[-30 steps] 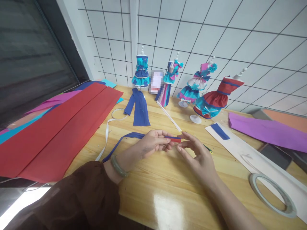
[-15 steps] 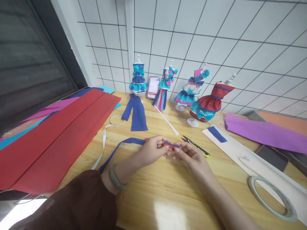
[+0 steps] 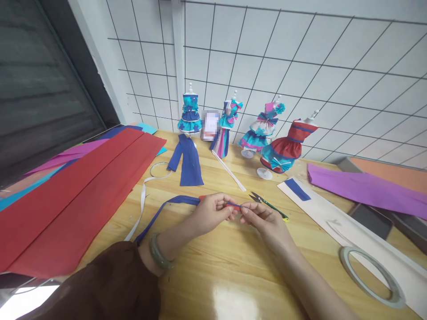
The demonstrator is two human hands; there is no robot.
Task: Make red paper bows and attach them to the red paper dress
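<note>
A narrow red and blue folded paper strip (image 3: 234, 206) stretches between my two hands above the middle of the table. My left hand (image 3: 211, 214) is closed on the strip, its thumb and fingers pinching it. At the strip's right end, my right hand (image 3: 265, 218) grips it between thumb and fingertips, which hide that end. A long blue strip (image 3: 162, 208) trails from behind my left hand toward the left forearm, with a bit of red beside the knuckles. Just beyond my right hand lie small scissors (image 3: 271, 208) with dark blades and a yellow end.
Large red sheets (image 3: 90, 191) cover the table's left side. Blue cut pieces (image 3: 191, 164) and a white strip (image 3: 228, 170) lie ahead. Several dressed mini mannequins (image 3: 290, 142) stand by the tiled wall. On the right are a white board (image 3: 328, 222), a tape roll (image 3: 347, 262) and purple paper (image 3: 360, 186).
The view has shifted slightly, so the scene sits a little lower and further left. Less of the strip shows between my hands; both keep their grip.
</note>
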